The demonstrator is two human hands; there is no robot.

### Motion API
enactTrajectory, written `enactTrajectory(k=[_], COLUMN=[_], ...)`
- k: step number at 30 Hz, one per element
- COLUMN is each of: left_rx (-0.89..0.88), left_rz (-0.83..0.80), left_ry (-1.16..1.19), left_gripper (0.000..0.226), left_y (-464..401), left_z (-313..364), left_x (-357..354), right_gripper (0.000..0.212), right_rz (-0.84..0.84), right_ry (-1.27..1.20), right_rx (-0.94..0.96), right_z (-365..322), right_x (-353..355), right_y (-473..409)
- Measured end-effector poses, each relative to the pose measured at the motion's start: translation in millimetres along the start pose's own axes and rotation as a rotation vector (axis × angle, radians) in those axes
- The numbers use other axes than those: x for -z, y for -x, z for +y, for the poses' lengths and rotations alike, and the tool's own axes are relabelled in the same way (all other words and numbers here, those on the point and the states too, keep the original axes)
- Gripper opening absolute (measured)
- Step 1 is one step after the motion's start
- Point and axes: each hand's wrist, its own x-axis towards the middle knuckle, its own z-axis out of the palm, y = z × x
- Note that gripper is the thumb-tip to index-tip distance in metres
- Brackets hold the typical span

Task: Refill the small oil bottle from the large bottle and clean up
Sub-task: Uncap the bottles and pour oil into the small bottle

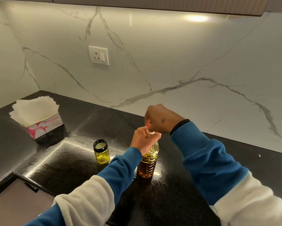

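Left hand (pixel 141 138) grips large bottle (pixel 147 162) neck — right hand (pixel 161 119) pinches cap (pixel 148 127).

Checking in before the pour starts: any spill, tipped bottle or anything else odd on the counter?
Nothing stands out. The large bottle stands upright, left hand gripping its neck, right hand at the cap. The small bottle is upright beside it; no oil shows on the counter.

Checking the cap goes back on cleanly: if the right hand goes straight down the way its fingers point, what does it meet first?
Most likely the open mouth of the big oil bottle, just under the right hand, which pinches something red, probably the cap. The left hand grips the neck there. Depth is hard to judge.
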Motion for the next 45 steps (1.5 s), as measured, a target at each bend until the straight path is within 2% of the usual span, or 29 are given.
enactTrajectory(k=[2,4,5,8,10,11,14,19,21,23,25,27,29,30,33,36,39,45], left_rx=[-0.006,0.0,0.005,0.028,0.015,0.008,0.0,0.018,0.029,0.026,0.017,-0.004,0.002,0.007,0.018,0.017,0.018,-0.003], left_rz=[-0.006,-0.001,0.001,0.005,0.001,-0.006,-0.001,-0.014,-0.001,0.018,0.018,-0.004,-0.007,-0.008,-0.011,0.007,0.004,-0.008], left_ry=[0.002,0.006,0.028,0.059,0.052,0.05,0.035,0.016,0.033,0.032,0.025,0.005,-0.009,-0.006,0.003,0.03,0.016,0.072], left_gripper=[0.013,0.021,0.017,0.007,0.015,0.017,0.014,0.015,0.013,0.007,0.008,0.02,0.018,0.012,0.019,0.015,0.012,0.016], left_y=[0,1,1,4,5,5,3,1,1,2,3,3,2,1,0,1,2,1], left_z=[0,1,3,8,10,9,4,0,2,4,7,5,4,3,2,7,8,6], left_x=[0,0,0,-1,0,-1,0,0,0,0,-1,-1,1,1,1,0,1,0], right_gripper=[0.022,0.023,0.024,0.024,0.039,0.039,0.009,0.024,0.024,0.043,0.048,0.032,0.012,0.016,0.024,0.033,0.033,0.019], right_rz=[-0.027,-0.04,-0.031,0.077,0.128,0.124,0.066,-0.022,0.041,0.124,0.141,0.108,0.056,0.029,-0.024,0.059,0.162,0.088], right_ry=[-0.019,-0.026,-0.021,0.021,0.021,0.014,-0.019,-0.031,-0.015,-0.036,-0.054,-0.058,-0.052,-0.053,-0.047,-0.017,-0.003,-0.035], right_rx=[0.018,0.022,0.013,-0.064,-0.115,-0.116,-0.06,0.001,-0.043,-0.105,-0.123,-0.119,-0.072,-0.05,0.005,-0.044,-0.132,-0.094], right_z=[-2,-5,-6,-3,-1,-1,-2,-2,0,2,2,-1,-1,-1,-3,0,3,2], right_x=[1,-2,-5,-10,-14,-14,-8,-4,-7,-12,-13,-10,-7,-5,-5,-9,-15,-15], right_y=[1,2,3,2,1,1,2,2,2,1,2,2,2,2,2,0,-3,-1])
